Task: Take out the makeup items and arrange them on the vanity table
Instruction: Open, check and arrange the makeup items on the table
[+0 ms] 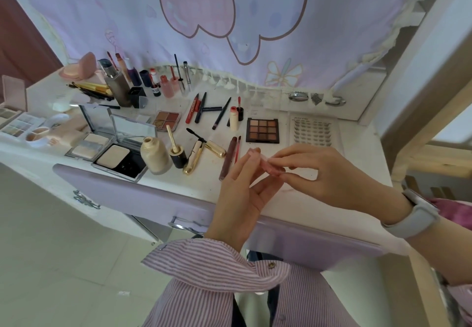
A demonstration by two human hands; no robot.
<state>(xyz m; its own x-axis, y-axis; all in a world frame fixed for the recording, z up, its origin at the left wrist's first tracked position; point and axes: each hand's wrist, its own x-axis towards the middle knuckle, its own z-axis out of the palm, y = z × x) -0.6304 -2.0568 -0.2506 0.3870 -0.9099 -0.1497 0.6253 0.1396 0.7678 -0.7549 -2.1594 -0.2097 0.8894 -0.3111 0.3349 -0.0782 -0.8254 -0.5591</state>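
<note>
White glossy desk (332, 188) strewn with makeup, left hand (240, 199) raised palm-up at the front edge, right hand (329, 171) reaching across, both pinching a small pink translucent tube (268, 164), dark square eyeshadow palette (262, 130) just behind

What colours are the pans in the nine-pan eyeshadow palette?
Browns, tans and peachy nudes in a black case, seen in the head view: nine-pan eyeshadow palette.
</note>
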